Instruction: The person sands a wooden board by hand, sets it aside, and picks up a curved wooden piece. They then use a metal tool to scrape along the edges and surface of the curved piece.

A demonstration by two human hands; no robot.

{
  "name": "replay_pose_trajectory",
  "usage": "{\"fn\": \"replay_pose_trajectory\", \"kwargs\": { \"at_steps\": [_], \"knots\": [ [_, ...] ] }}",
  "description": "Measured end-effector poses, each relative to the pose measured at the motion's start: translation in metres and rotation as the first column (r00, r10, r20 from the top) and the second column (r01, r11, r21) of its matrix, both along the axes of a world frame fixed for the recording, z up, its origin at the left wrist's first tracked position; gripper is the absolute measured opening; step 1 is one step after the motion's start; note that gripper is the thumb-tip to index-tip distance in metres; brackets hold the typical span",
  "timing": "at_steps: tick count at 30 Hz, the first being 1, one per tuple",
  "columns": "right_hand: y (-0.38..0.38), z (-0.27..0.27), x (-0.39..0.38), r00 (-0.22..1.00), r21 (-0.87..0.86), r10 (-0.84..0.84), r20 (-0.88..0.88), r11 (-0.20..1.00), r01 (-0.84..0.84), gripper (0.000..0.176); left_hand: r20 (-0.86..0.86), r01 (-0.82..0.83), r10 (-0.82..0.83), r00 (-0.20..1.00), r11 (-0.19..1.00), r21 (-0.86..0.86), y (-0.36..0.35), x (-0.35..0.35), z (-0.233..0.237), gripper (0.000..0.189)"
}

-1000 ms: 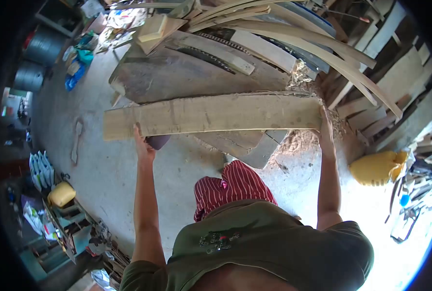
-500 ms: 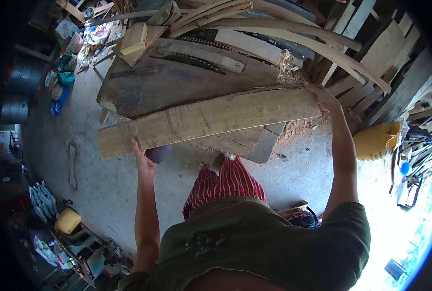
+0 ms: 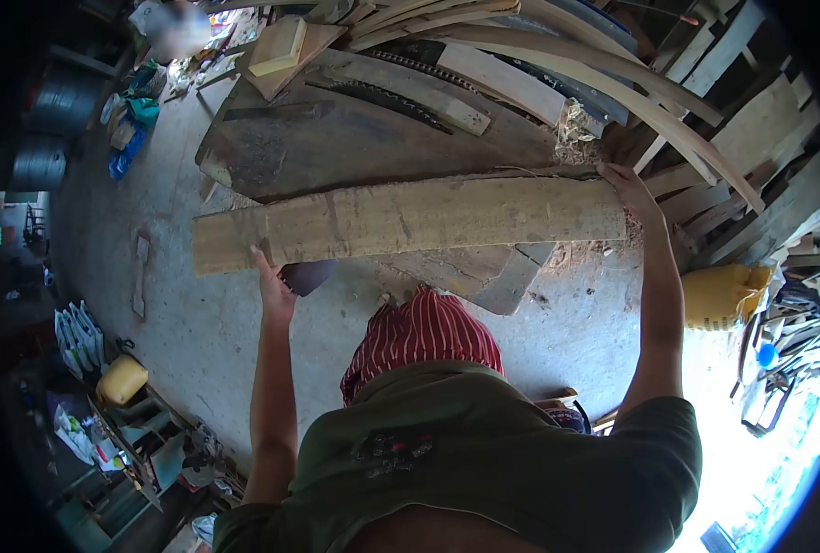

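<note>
A long, flat wooden plank [image 3: 410, 219] stretches across the view, almost level. My left hand [image 3: 274, 286] grips its lower edge near the left end, with the thumb on top. At the right end, my right hand [image 3: 629, 192] is wrapped round the upper corner; some of its fingers are hidden. Behind the plank lies a broad dark wooden board [image 3: 336, 147], and a dark purplish piece [image 3: 309, 276] shows under the plank beside my left hand.
Curved wooden strips [image 3: 603, 78] and a wood block [image 3: 278, 46] lie beyond the board. Wood shavings [image 3: 576, 134] sit near the right end. A yellow sack [image 3: 725, 295] is at the right, a yellow jerrycan [image 3: 123, 380] at the lower left.
The plank has turned closer to level: its left end is higher in view and its right end slightly lower. Both hands still hold it. The camera view has shifted a little.
</note>
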State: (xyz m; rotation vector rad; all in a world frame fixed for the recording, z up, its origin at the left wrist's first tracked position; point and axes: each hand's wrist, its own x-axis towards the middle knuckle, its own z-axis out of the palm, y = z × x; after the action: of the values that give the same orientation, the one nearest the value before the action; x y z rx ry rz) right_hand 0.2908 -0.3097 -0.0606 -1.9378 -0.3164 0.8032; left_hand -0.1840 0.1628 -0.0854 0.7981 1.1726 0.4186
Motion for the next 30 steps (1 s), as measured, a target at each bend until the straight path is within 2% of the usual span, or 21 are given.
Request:
{"fn": "replay_pose_trajectory", "kwargs": {
  "at_steps": [1,2,4,5,6,8,10,12,14,16,18,19,20,21,22,24,26,27,28,29,30],
  "knots": [
    [-0.002,0.000,-0.003,1.000,0.001,0.007,0.002,1.000,-0.007,0.033,-0.138,0.094,-0.102,0.985,0.993,-0.066,0.004,-0.009,0.002,0.074],
    [-0.009,-0.007,-0.001,0.998,0.021,0.014,0.067,1.000,-0.016,0.032,-0.135,0.083,-0.091,0.987,0.995,-0.061,0.005,-0.023,0.007,0.074],
    [-0.008,-0.011,-0.002,0.991,0.055,0.024,0.132,0.998,-0.032,0.031,-0.361,0.497,-0.440,0.822,0.864,0.078,0.004,-0.051,0.022,0.079],
    [-0.006,-0.010,-0.007,0.996,0.111,-0.048,0.072,0.993,0.040,0.030,-0.527,0.629,-0.448,0.722,0.742,0.231,-0.003,-0.048,0.057,0.066],
    [-0.004,-0.010,-0.014,0.993,0.160,-0.116,0.003,0.981,0.114,0.029,-0.537,0.628,-0.440,0.720,0.742,0.234,-0.001,-0.042,0.087,0.066],
    [-0.004,-0.010,-0.019,0.989,0.155,-0.146,-0.037,0.976,0.150,0.027,-0.752,0.828,-0.348,0.560,0.264,0.494,0.006,-0.023,0.133,0.044],
    [0.000,-0.008,-0.020,0.983,0.152,-0.168,-0.067,0.972,0.177,0.026,-0.686,0.703,-0.164,0.709,0.092,0.705,0.010,0.025,0.159,0.025],
    [0.004,-0.007,-0.028,0.958,0.136,-0.276,-0.080,0.949,0.285,0.025,-0.736,0.716,-0.023,0.676,-0.215,0.664,0.019,0.081,0.161,0.024],
    [0.007,-0.002,-0.034,0.958,0.157,-0.275,-0.081,0.946,0.284,0.025,-0.778,0.690,0.043,0.627,-0.493,0.530,0.032,0.132,0.131,0.018],
    [0.006,0.000,-0.036,0.955,0.170,-0.287,-0.076,0.940,0.296,0.025,-0.873,0.634,0.152,0.464,-0.744,0.208,0.042,0.179,0.100,0.011],
    [0.003,-0.007,-0.031,0.966,0.107,-0.238,0.100,0.968,0.227,0.027,-0.879,0.613,0.166,0.447,-0.772,0.166,0.034,0.206,0.090,0.012],
    [0.001,-0.012,-0.030,0.961,0.101,-0.260,0.100,0.963,0.250,0.027,-0.888,0.601,0.182,0.423,-0.789,0.125,0.031,0.216,0.084,0.012],
    [0.000,-0.018,-0.028,0.955,0.115,-0.235,0.183,0.969,0.217,0.028,-0.891,0.581,0.160,0.424,-0.803,0.132,0.026,0.221,0.085,0.012],
    [-0.001,-0.016,-0.028,0.941,0.120,-0.209,0.266,0.976,0.183,0.030,-0.931,0.655,0.070,0.359,-0.730,0.198,0.017,0.225,0.090,0.013],
    [-0.005,-0.015,-0.031,0.937,0.099,-0.229,0.263,0.973,0.210,0.030,-0.956,0.727,-0.031,0.291,-0.642,0.242,0.008,0.226,0.093,0.014],
    [0.003,-0.002,-0.037,0.949,0.051,-0.219,0.225,0.976,0.213,0.034,-0.948,0.649,-0.032,0.316,-0.722,0.241,-0.001,0.235,0.098,0.013],
    [0.005,0.004,-0.038,0.956,0.047,-0.227,0.188,0.974,0.222,0.037,-0.860,0.494,-0.243,0.448,-0.735,0.465,-0.022,0.246,0.103,0.012],
    [0.006,0.007,-0.040,0.968,0.051,-0.207,0.140,0.978,0.202,0.041,-0.845,0.467,-0.327,0.422,-0.721,0.512,-0.038,0.257,0.108,0.011],
    [0.005,0.010,-0.041,0.965,0.041,-0.219,0.147,0.976,0.216,0.041,-0.850,0.551,-0.453,0.269,-0.651,0.521,-0.055,0.269,0.113,0.013],
    [0.006,0.014,-0.044,0.933,-0.029,-0.187,0.308,0.978,0.206,0.044,-0.717,0.468,-0.637,0.282,-0.561,0.683,-0.070,0.281,0.103,0.017],
    [0.006,0.017,-0.048,0.881,-0.104,-0.134,0.454,0.974,0.201,0.047,-0.612,0.401,-0.762,0.212,-0.504,0.765,-0.086,0.300,0.088,0.020]
  ]
}}
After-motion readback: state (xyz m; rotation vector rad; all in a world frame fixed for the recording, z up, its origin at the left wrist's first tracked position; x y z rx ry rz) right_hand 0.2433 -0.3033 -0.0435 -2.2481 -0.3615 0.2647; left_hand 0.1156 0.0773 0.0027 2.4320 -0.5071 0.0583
